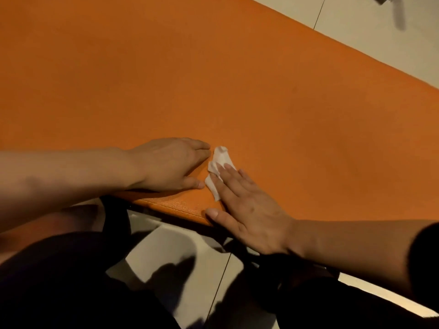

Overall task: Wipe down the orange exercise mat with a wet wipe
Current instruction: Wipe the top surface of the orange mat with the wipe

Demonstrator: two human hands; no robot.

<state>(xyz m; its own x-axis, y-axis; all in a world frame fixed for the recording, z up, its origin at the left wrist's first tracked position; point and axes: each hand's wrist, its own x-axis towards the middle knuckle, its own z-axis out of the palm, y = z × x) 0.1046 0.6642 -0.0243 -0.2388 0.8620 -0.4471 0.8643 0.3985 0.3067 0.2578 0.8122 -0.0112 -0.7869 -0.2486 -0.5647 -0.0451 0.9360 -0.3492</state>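
Straight and slightly spread, right fingers (228,179) pressing flat on a crumpled white wipe (219,162), clamping nothing, only weighing it down. Thumb stretched out to the left along the near edge of the mat. Right hand (249,210) lying palm down, wrist and forearm running off to the right into a dark sleeve (425,262).

Just left of the wipe, left fingers (199,150) straight and close together, flat on the mat, tips nearly touching the wipe but not clearly on it; cannot tell whether contact is made. Thumb (193,184) pointing right, its tip just beside the wipe's near end. Left hand (166,162) palm down, holding nothing, bare forearm reaching out to the left edge of the view.

Wipe bunched and folded, lying on the orange mat (213,79) near its near edge, between the two hands, its near part hidden under the right fingers.

Mat spread wide, filling most of the view, its far edge slanting down toward the right. Stitched border visible along the near edge (180,207) below the hands.

Pale tiled floor (380,39) beyond the far edge at the far right, with a dark grout line. More floor (171,248) on the near side, crossed by dark shadows. Dark clothing (59,281) at near left, blurred.
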